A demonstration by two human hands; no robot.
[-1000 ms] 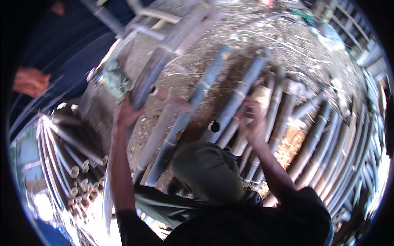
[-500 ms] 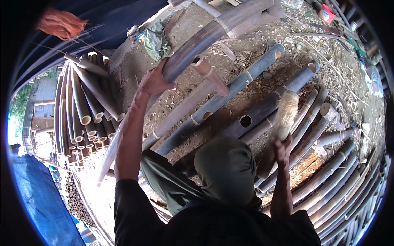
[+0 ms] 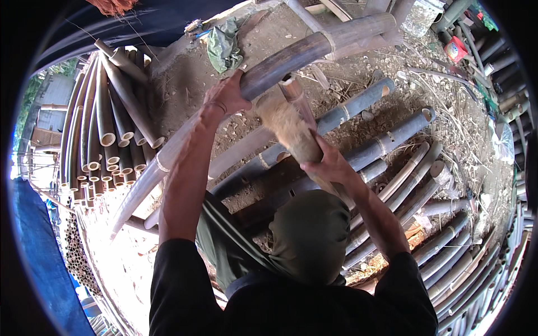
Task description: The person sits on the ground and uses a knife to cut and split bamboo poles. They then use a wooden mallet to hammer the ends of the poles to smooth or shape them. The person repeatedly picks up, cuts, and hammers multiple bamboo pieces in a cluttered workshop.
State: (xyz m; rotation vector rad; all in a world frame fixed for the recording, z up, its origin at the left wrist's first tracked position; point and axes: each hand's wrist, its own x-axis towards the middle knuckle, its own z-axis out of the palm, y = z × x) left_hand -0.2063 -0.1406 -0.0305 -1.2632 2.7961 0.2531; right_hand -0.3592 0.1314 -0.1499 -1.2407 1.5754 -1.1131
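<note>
My left hand [image 3: 228,96] is wrapped round a long, thick bamboo pole [image 3: 297,60], which slants from the lower left to the upper right. In my right hand [image 3: 328,161] is a thick stick with a frayed, shaggy light-brown end [image 3: 282,122]. That end is blurred and lies just below the pole, right of my left hand; I cannot tell whether it touches anything. Behind it, a short bamboo tube [image 3: 298,96] stands tilted, its open end up. Beneath lie a grey-blue bamboo pole with holes cut in it [image 3: 358,105] and a darker bamboo pole [image 3: 386,143].
Many bamboo poles are stacked at the left [image 3: 103,112], and more lie in a pile at the lower right [image 3: 468,263]. A crumpled green plastic sheet [image 3: 224,47], a red container [image 3: 455,49] and a white bucket [image 3: 423,17] sit on the chip-strewn ground. Blue tarpaulin [image 3: 39,257] hangs lower left.
My right hand has swung the shaggy-ended stick leftward and up, from the right side to below the held pole. My left hand still grips the pole. The view has shifted slightly.
</note>
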